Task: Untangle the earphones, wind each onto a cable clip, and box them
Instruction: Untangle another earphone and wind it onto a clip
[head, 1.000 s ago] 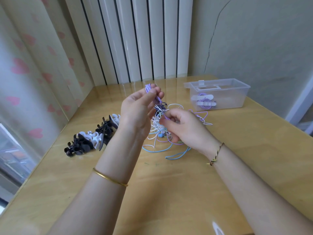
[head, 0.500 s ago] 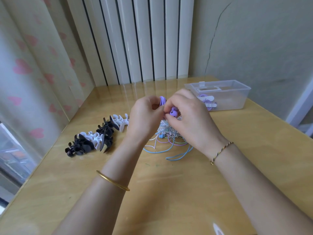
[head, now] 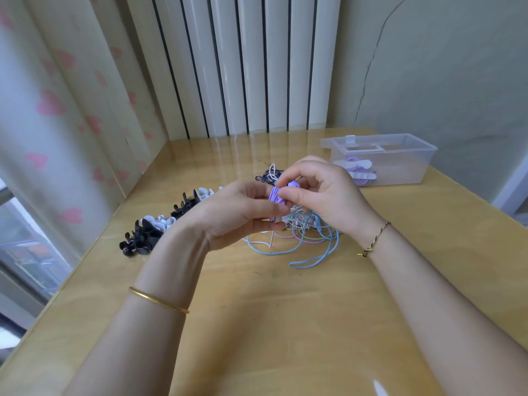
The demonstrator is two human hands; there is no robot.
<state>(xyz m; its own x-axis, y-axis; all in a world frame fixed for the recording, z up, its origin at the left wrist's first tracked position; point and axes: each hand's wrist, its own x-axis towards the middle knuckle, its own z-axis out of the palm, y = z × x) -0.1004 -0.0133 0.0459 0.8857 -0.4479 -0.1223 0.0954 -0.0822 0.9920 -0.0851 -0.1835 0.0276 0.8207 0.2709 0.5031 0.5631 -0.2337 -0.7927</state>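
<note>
A coil of purple earphone cable [head: 275, 194] sits between my hands above the table. My left hand [head: 243, 212] holds the coil from the left, fingers wrapped under it. My right hand [head: 323, 192] pinches a purple earbud [head: 293, 184] at the top of the coil. Below them lies a tangle of blue, pink, green and white earphones [head: 303, 238]. A row of black and white cable clips [head: 160, 224] lies to the left. A clear plastic box [head: 400, 167] at the back right holds a purple earphone wound on a white clip [head: 357, 170].
The wooden table [head: 271, 324] stands in a corner, with a heart-patterned curtain on the left and vertical blinds behind. A dark cable bundle [head: 268, 174] lies just behind my hands. The box lid rests inside the box's top.
My left hand came down from its raised position and my right hand rose to meet it. Both now work the purple cable coil together, a little nearer the table.
</note>
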